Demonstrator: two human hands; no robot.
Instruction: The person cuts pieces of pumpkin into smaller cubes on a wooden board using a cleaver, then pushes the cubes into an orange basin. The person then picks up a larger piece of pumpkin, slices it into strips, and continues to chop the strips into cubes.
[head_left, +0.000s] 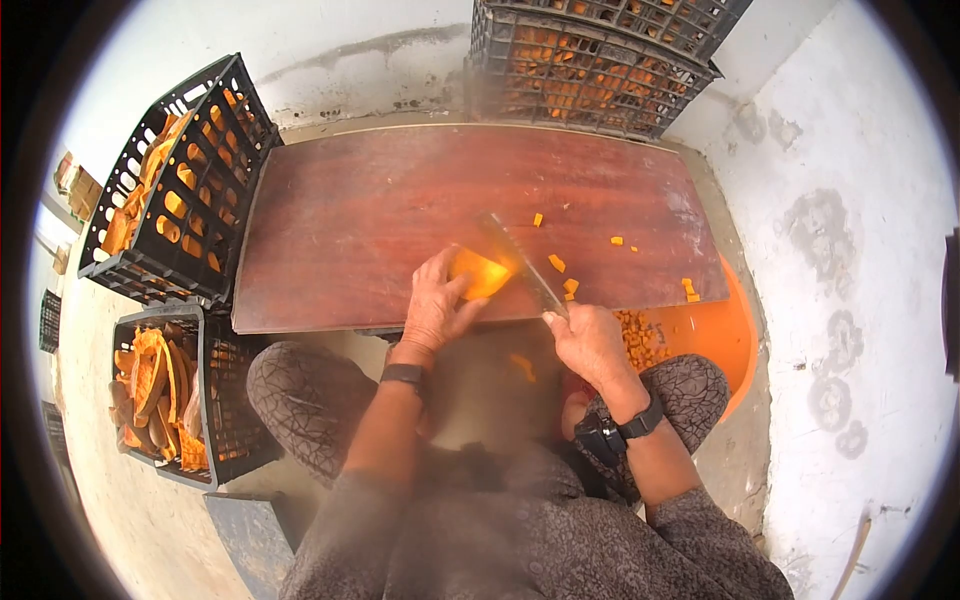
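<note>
On the near edge of the reddish-brown board, my left hand holds an orange piece of pumpkin. My right hand is closed around the handle of a knife, whose blade points up and to the left, at the right side of the pumpkin piece. Small orange cubes are scattered on the board to the right of the knife. The lower end of the blade, by the handle, is near the board's front edge.
Black crates of orange pieces stand at the left, lower left and back. An orange basin with many cubes sits under the board's right front corner. A white wall runs along the right.
</note>
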